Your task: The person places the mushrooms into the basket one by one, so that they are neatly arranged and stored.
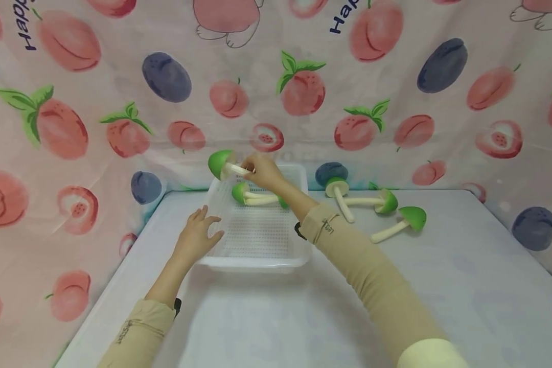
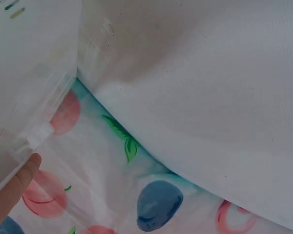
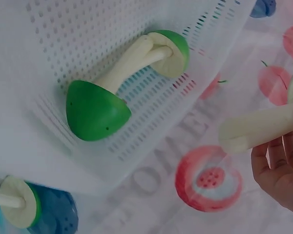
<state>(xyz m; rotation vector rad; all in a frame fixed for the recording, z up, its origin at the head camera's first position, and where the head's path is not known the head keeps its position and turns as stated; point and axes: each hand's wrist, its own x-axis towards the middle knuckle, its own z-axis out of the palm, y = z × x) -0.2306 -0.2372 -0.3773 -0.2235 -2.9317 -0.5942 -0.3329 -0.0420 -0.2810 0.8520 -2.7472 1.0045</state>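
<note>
R hand (image 1: 264, 172) pinches a green-cap mushroom (image 1: 224, 165) by its stem, approx. ctr frame, over the white basket's far end (image 1: 257, 263). L hand (image 1: 195, 236), lower left of ctr, has fingers loosely spread w/ nothing gripped, by the basket's left side; contact w/ rim hard to tell.

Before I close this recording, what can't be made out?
Head view: one green mushroom cap in the white plastic basket, partly hidden by the right forearm.
Right wrist view: cap of the held white-stemmed mushroom, cut off by the right edge.
Left wrist view: most of the left grip, cut off by the left edge.
</note>
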